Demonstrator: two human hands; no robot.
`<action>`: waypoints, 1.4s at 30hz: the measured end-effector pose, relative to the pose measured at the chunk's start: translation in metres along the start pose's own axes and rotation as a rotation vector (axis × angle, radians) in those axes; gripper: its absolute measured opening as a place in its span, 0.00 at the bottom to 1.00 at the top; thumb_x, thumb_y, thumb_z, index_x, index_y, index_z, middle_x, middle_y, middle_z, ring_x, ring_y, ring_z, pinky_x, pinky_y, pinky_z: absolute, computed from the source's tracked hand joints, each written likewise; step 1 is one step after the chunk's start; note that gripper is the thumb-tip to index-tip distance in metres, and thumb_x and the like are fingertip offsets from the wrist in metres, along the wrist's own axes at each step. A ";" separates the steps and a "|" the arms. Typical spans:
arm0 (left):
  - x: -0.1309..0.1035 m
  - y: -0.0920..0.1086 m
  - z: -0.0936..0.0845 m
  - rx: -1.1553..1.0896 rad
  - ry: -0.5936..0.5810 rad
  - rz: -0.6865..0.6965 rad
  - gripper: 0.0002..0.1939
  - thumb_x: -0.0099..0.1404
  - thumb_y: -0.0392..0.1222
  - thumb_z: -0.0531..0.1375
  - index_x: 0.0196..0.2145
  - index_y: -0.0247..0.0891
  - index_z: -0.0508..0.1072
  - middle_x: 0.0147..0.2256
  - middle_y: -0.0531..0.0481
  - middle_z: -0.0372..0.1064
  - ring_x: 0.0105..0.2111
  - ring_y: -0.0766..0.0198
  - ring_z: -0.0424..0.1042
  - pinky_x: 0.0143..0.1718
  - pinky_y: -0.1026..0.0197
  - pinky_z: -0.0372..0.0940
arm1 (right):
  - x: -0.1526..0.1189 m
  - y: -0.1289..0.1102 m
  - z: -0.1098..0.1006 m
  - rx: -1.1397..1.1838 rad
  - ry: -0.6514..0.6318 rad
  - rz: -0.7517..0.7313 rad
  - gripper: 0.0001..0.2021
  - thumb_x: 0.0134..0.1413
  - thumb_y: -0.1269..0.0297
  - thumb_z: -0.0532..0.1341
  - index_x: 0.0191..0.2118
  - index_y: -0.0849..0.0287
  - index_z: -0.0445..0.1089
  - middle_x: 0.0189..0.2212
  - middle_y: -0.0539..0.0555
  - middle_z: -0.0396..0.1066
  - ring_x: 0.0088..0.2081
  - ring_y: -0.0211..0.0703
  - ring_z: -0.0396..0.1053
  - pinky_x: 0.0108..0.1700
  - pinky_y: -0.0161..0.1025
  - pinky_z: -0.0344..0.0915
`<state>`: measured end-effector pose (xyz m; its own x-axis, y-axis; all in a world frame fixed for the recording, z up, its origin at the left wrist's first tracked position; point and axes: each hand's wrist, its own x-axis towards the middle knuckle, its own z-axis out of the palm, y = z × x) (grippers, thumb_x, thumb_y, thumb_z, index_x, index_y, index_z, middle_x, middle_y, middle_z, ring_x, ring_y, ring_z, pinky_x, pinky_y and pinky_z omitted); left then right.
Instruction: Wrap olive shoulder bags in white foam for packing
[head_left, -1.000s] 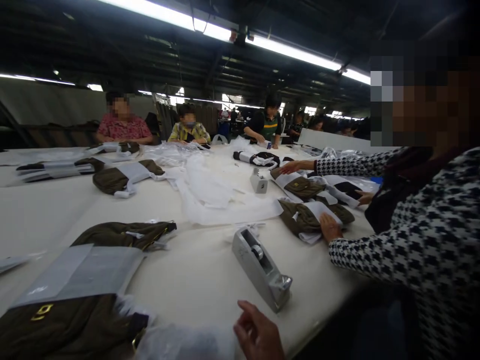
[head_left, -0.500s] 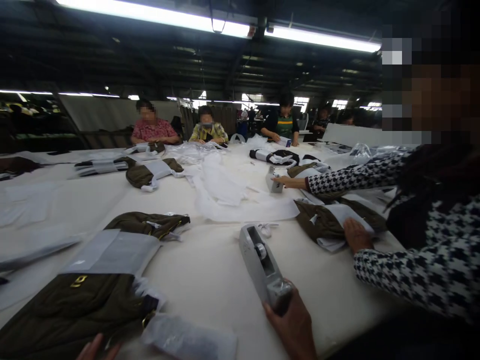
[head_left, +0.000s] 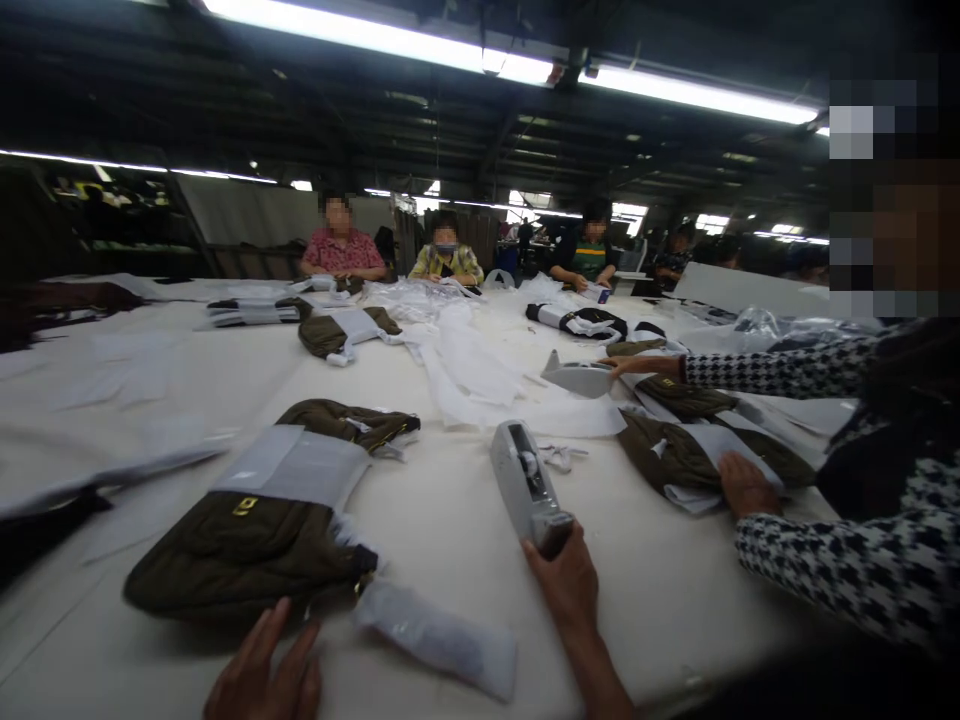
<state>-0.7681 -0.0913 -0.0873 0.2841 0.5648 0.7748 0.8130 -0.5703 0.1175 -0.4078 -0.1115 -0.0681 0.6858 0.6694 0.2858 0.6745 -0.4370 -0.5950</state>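
My right hand point(head_left: 564, 572) grips the near end of a grey tape dispenser point(head_left: 523, 478), which points away from me over the white table point(head_left: 442, 520). At the lower left, my left hand point(head_left: 268, 668) has its fingers apart beside the near edge of a dark olive bag point(head_left: 232, 555). A pale grey wrap point(head_left: 292, 462) goes around the middle of this bag, and a gold fitting shows below it. Next to the bag's right corner lies a translucent packet point(head_left: 439, 635), close to the bag's strap end.
At the right, a person in houndstooth sleeves point(head_left: 817, 570) touches a wrapped bag point(head_left: 667, 455) and another dispenser point(head_left: 577, 377). White sheets point(head_left: 472, 370) lie mid-table. People point(head_left: 341, 245) sit along the far side among more bags point(head_left: 349, 332).
The view has swung left, so things appear further right. My left hand shows more fully beside the bag. The other person's dispenser has turned sideways.
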 end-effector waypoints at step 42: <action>0.048 0.043 -0.025 -1.731 0.223 -1.938 0.09 0.64 0.32 0.49 0.34 0.28 0.69 0.25 0.45 0.73 0.22 0.62 0.72 0.20 0.64 0.68 | -0.095 -0.145 0.018 1.378 -1.525 0.593 0.14 0.43 0.64 0.64 0.38 0.63 0.68 0.29 0.52 0.71 0.29 0.38 0.68 0.33 0.34 0.63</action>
<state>-0.7321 -0.1035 -0.0299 0.0399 0.7740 -0.6320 -0.8433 0.3653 0.3942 -0.5750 -0.1011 -0.0224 -0.4899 0.7994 -0.3479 -0.5455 -0.5923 -0.5929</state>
